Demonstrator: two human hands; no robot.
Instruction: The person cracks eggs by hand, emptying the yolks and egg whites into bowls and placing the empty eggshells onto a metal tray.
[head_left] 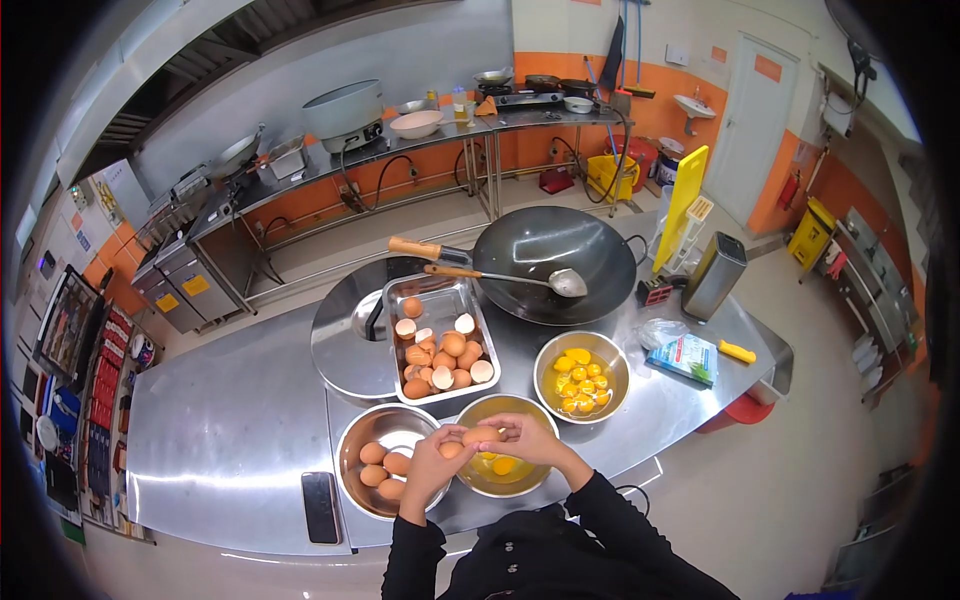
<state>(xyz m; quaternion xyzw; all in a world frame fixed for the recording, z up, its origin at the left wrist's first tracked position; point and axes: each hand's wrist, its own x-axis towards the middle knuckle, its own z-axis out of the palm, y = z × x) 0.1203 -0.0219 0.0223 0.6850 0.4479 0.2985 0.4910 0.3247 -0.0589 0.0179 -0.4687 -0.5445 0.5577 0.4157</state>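
Over a metal bowl [468, 408] with several yolks [503, 465] in it, my two hands meet. My left hand [430, 470] is closed around a brown egg [451, 450]. In the fingers of my right hand [532, 438] is another brown egg [481, 436], close against the first; whether either shell is cracked I cannot tell. To the left, a steel bowl [352, 440] holds several whole eggs [373, 475]. A rectangular metal tray [400, 296] behind contains several eggshells [442, 377]. At the right sits a bowl [543, 385] with several yolks in clear egg white.
A wok [555, 240] stands behind with a ladle [566, 283] across it, beside a large round lid [340, 345]. A phone [321, 508] lies front left. At right are a blue packet [685, 358], a yellow-handled tool [737, 351] and a knife block [714, 275].
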